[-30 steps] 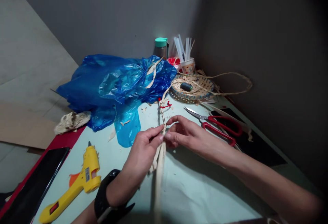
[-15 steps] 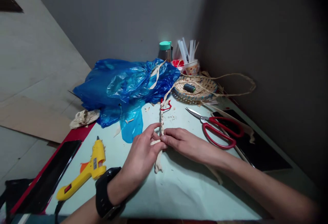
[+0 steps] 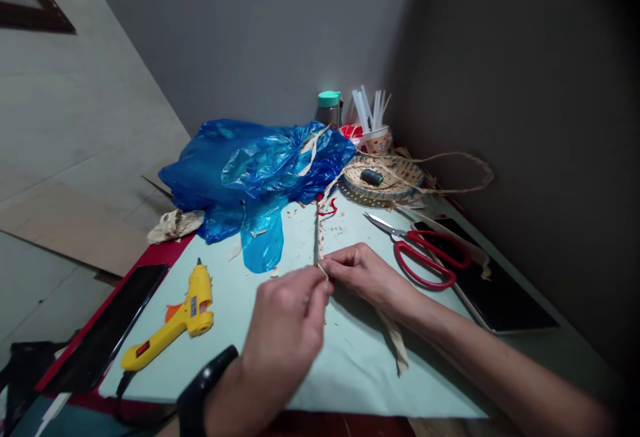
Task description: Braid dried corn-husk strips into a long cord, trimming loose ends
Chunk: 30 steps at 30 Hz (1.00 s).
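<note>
A braided cord of pale, dried plant strips [image 3: 321, 234] runs toward me down the middle of the table. My right hand [image 3: 363, 277] pinches the cord's near end between thumb and fingers. Just below it, my left hand [image 3: 290, 314], back turned up and a little blurred, is closed on a thin pale strip drawn from the braid. A loose strip [image 3: 397, 350] hangs out from under my right wrist. Red yarn [image 3: 329, 207] lies by the cord farther up. Red-handled scissors [image 3: 430, 254] rest with blades apart, right of my right hand.
A yellow glue gun [image 3: 187, 314] lies at left. Behind are a blue plastic bag [image 3: 210, 157], a woven basket [image 3: 400, 174] with a dark thread spool [image 3: 371, 176], a cup of glue sticks [image 3: 377, 139] and a teal-lidded bottle [image 3: 329, 110]. A black tablet [image 3: 510, 290] is at right.
My left hand has rolled over and moved slightly toward me, pulling on a strip. The loose strip once below the hands is gone from there; one shows longer beneath my right wrist.
</note>
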Motion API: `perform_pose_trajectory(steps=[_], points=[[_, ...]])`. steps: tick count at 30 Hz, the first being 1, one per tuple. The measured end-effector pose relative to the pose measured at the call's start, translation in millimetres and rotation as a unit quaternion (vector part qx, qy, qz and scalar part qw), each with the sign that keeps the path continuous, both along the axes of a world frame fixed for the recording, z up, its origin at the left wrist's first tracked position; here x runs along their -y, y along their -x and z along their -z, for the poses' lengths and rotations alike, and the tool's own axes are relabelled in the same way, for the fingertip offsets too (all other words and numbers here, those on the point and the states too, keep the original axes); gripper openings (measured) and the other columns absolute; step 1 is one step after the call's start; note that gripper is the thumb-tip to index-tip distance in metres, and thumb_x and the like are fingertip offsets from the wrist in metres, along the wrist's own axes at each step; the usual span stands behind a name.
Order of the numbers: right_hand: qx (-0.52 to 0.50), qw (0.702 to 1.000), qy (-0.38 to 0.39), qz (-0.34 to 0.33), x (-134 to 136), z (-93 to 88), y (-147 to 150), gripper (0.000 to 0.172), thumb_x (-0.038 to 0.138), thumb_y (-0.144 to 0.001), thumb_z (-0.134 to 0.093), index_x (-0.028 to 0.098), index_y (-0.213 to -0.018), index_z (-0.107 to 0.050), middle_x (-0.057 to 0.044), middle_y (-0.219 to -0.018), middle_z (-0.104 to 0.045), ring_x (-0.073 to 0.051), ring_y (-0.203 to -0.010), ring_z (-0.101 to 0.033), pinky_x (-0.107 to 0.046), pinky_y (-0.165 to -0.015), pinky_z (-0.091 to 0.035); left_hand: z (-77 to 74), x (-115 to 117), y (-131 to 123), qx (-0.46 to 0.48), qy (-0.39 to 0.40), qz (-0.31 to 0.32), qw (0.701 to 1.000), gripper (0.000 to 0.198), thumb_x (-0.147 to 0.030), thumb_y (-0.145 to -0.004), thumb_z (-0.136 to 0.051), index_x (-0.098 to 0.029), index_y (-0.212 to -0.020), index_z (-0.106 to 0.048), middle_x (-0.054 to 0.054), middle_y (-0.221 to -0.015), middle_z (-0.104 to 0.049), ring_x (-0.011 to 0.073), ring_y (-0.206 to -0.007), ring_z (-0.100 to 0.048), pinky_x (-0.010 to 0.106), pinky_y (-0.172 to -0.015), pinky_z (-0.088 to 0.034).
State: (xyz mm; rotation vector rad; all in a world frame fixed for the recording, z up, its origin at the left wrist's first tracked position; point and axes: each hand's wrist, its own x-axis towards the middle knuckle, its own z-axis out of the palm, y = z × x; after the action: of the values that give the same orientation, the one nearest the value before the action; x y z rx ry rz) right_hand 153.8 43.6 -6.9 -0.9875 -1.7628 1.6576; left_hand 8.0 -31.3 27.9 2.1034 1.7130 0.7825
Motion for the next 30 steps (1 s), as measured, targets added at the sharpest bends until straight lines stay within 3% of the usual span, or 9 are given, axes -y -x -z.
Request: perform_pose_trajectory(steps=[4, 7, 10, 14, 17, 20, 22, 26, 30], points=[[-0.082, 0.987, 0.137, -0.008, 0, -1.3, -3, 0.032, 0.038, -0.082, -0.058, 0.008, -0.082, -0.07, 0.003, -0.052, -0.046, -0.005, -0.044, -0.016, -0.024, -0.044, -0.007, 32.1, 21, -24, -0.231, -0.171, 0.039, 0.957, 0.039, 0.003, -0.076, -0.034, -0.005, -0.098, -0.066, 0.009, -0.067, -0.066, 0.021, -0.055, -0.061, 0.03, -0.049, -0.042], [-0.114, 0.98, 0.162, -0.014, 0, -0.9, -5, 0.031, 0.036, -0.08, -0.063, 0.008, -0.09, -0.07, -0.003, -0.069, -0.059, -0.003, -0.045, -0.018, -0.024, -0.043, -0.006, 35.7, 25, -21, -0.252, -0.202, 0.065, 0.944, 0.044, 0.004, -0.074, -0.034, -0.001, -0.107, -0.064, 0.009, -0.067, -0.066, 0.0218, -0.055, -0.061, 0.031, -0.047, -0.042], [-0.124, 0.979, 0.163, -0.012, -1, 0.6, -6, 0.027, 0.035, -0.08, -0.064, 0.008, -0.083, -0.069, 0.0, -0.065, -0.055, -0.002, -0.044, -0.019, -0.023, -0.043, -0.006, 15.6, 14, 0, -0.122, -0.118, 0.094, 0.981, 0.025, -0.016, -0.086, -0.045, -0.014, -0.091, -0.069, 0.006, -0.074, -0.067, 0.0211, -0.069, -0.062, 0.032, -0.061, -0.046], [-0.143, 0.976, 0.163, -0.007, 2, -1.3, -7, 0.024, 0.032, -0.082, -0.063, 0.009, -0.073, -0.064, 0.001, -0.066, -0.052, -0.002, -0.044, -0.019, -0.023, -0.043, -0.007, -6.7, -16, 26, 0.08, 0.0, -0.039, 0.996, 0.022, -0.03, -0.09, -0.048, -0.018, -0.094, -0.065, 0.007, -0.1, -0.066, 0.0211, -0.092, -0.058, 0.034, -0.083, -0.043], [-0.145, 0.977, 0.159, -0.012, 5, -5.6, -7, 0.027, 0.033, -0.085, -0.06, 0.01, -0.071, -0.059, 0.002, -0.062, -0.049, -0.003, -0.046, -0.021, -0.022, -0.045, -0.009, -0.7, -38, 25, 0.271, 0.166, 0.002, 0.948, 0.024, -0.032, -0.086, -0.054, -0.017, -0.104, -0.061, 0.008, -0.103, -0.064, 0.02, -0.094, -0.058, 0.032, -0.085, -0.042], [-0.125, 0.982, 0.137, -0.023, 6, -10.4, -8, 0.027, 0.032, -0.089, -0.053, 0.011, -0.072, -0.057, 0.001, -0.061, -0.052, -0.005, -0.047, -0.024, -0.022, -0.046, -0.013, 13.6, -49, 16, 0.448, 0.344, 0.095, 0.82, 0.017, -0.03, -0.085, -0.055, -0.013, -0.086, -0.058, 0.005, -0.077, -0.059, 0.0113, -0.062, -0.053, 0.023, -0.059, -0.04], [-0.08, 0.993, 0.08, -0.025, 6, -13.2, -9, 0.028, 0.029, -0.091, -0.049, 0.012, -0.071, -0.057, 0.001, -0.061, -0.053, -0.006, -0.048, -0.028, -0.021, -0.047, -0.019, 20.3, -51, 13, 0.498, 0.381, 0.109, 0.771, 0.015, -0.027, -0.085, -0.056, -0.012, -0.082, -0.054, 0.002, -0.068, -0.054, 0.0045, -0.048, -0.036, 0.018, -0.046, -0.027], [0.065, 0.99, -0.112, -0.047, 10, -16.3, -10, 0.025, 0.019, -0.093, -0.043, 0.014, -0.078, -0.061, -0.003, -0.073, -0.063, -0.011, -0.066, -0.052, -0.021, -0.064, -0.035, 25.2, -48, 14, 0.49, 0.381, 0.092, 0.779, 0.016, -0.027, -0.088, -0.051, -0.011, -0.09, -0.054, 0.001, -0.063, -0.053, 0.0023, -0.045, -0.018, 0.018, -0.043, -0.011], [0.21, 0.954, -0.214, -0.003, 19, -18.4, -9, 0.021, 0.019, -0.093, -0.04, 0.016, -0.087, -0.06, -0.003, -0.073, -0.064, -0.012, -0.061, -0.053, -0.023, -0.06, -0.033, 27.1, -45, 12, 0.48, 0.367, 0.067, 0.794, 0.019, -0.031, -0.084, -0.056, -0.012, -0.084, -0.054, -0.006, -0.058, -0.04, 0.0021, -0.045, -0.017, 0.018, -0.042, -0.01]])
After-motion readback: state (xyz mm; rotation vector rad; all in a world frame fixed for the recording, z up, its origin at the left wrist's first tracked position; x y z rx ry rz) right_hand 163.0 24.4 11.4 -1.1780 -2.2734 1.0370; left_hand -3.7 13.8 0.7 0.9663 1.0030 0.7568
